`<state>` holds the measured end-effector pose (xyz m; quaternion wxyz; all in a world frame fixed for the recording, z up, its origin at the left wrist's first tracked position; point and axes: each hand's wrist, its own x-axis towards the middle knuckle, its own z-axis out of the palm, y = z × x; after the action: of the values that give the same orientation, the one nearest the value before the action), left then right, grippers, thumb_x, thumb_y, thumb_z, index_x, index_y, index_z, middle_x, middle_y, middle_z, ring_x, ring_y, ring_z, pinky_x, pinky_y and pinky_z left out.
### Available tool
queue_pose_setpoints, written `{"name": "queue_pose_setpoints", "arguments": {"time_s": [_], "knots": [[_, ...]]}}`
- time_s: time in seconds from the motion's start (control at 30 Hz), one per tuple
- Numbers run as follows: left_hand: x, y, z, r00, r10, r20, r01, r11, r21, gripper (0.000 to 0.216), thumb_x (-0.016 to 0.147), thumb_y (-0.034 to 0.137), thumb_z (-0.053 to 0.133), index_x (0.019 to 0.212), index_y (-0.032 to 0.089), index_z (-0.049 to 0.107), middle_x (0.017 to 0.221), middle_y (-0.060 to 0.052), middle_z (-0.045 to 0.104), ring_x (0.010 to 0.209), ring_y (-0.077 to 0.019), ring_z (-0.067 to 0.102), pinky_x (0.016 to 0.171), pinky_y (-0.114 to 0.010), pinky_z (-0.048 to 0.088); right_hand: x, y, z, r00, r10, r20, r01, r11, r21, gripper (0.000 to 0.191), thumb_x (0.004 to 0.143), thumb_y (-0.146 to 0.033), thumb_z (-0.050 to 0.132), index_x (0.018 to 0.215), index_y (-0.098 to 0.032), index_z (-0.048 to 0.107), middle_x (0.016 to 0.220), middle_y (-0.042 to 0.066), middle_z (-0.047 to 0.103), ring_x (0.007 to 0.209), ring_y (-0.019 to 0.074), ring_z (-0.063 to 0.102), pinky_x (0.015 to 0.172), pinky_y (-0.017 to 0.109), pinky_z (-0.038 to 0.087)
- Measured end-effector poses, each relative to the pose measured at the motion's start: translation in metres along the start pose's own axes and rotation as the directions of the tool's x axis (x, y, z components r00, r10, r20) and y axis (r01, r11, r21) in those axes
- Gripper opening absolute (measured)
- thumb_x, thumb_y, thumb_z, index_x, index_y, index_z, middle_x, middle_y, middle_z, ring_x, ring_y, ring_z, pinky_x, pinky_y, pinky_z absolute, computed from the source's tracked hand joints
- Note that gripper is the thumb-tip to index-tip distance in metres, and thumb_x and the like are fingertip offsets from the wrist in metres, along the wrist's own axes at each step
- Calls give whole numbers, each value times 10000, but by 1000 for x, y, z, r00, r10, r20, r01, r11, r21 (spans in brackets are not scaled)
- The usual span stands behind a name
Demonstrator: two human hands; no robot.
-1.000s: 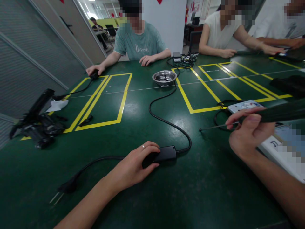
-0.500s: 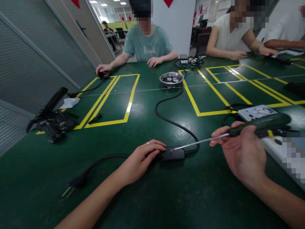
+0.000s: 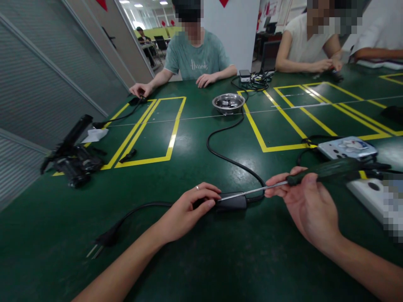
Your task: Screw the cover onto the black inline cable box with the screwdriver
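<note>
My left hand [image 3: 192,207], a ring on one finger, is closed on the left end of a small black cord box [image 3: 234,204] lying on the table. A black cable [image 3: 231,158] leaves the box on the right and runs back toward a metal bowl. From the left side the cord ends in a two-pin plug [image 3: 107,238]. My right hand [image 3: 311,205] grips a screwdriver [image 3: 327,172] with a dark green handle. Its thin shaft slants down leftward across the box, the tip close to my left fingertips. Whether the tip sits in a screw cannot be made out.
The metal bowl [image 3: 228,105] holds small shiny parts. Black devices [image 3: 75,161] lie at the left, a white patterned box [image 3: 346,147] and a white device [image 3: 367,199] at the right. Yellow tape [image 3: 145,162] marks the green table. Co-workers sit across it, near a cable pile [image 3: 255,81].
The screwdriver and my right hand have moved left, bringing the tip to my left fingertips. My left hand stays on the box. The co-worker at the right has drawn both hands together.
</note>
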<state>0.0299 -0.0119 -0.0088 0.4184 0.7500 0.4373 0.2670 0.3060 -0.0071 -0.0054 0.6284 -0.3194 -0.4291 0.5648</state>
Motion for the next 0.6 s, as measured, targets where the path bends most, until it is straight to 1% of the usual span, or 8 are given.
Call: {"name": "queue_pose_setpoints", "arguments": {"time_s": [0.1,0.23,0.33,0.4,0.43,0.53,0.57,0.6], "knots": [[0,0,1,1000,-11,1,11,1000,6,181,967,263,512,1042,224,673,1215,-69,609,1092,-187,608,927,-366,523,-1,0,2,1000,-15,21,15,1000,3,182,982,-397,414,969,-277,550,871,54,748,767,220,733,689,407,604],[0,-1,2,1000,-11,5,11,999,37,138,945,251,546,952,205,676,1206,-70,606,1071,-191,613,909,-370,525,-3,0,2,999,-30,40,30,1000,-3,182,981,-400,414,983,-283,553,877,53,747,771,226,731,674,417,603],[0,-1,1,1000,-12,19,11,999,41,95,922,226,577,922,200,669,1219,-68,597,1085,-192,605,932,-372,511,-2,-2,0,999,-36,26,36,999,-12,195,983,-413,405,977,-289,556,872,50,745,768,221,730,674,414,602],[-1,0,0,1000,-12,27,11,999,40,81,908,206,590,951,201,658,1228,-67,593,1069,-185,605,932,-365,509,-1,-3,-1,999,-40,7,41,999,-17,203,984,-420,404,975,-291,560,865,48,743,765,218,729,680,414,602],[-1,1,0,999,-13,33,12,999,42,111,896,202,606,998,206,648,1229,-67,594,1060,-183,604,930,-364,510,0,-4,-1,999,-44,3,44,999,-19,204,984,-421,405,977,-290,562,866,48,742,768,217,729,683,412,602],[-2,2,0,997,-48,60,44,997,56,373,844,212,680,1201,234,574,1224,-65,599,1054,-190,594,937,-377,510,0,-4,-1,998,-59,22,59,998,-18,194,987,-406,405,996,-289,561,876,47,741,781,221,725,678,415,601],[-2,3,1,996,-60,64,56,997,62,428,833,216,697,1236,243,553,1222,-62,600,1061,-193,590,946,-384,506,-1,-4,-1,997,-68,35,69,997,-20,189,988,-397,404,1007,-289,558,883,48,740,784,225,723,674,421,600],[-2,3,2,996,-66,61,62,996,65,435,831,217,701,1238,247,551,1220,-59,601,1070,-195,588,953,-389,501,-3,-3,0,996,-78,49,79,997,-26,183,988,-388,405,1014,-287,555,891,50,739,787,228,721,672,427,599]]}}
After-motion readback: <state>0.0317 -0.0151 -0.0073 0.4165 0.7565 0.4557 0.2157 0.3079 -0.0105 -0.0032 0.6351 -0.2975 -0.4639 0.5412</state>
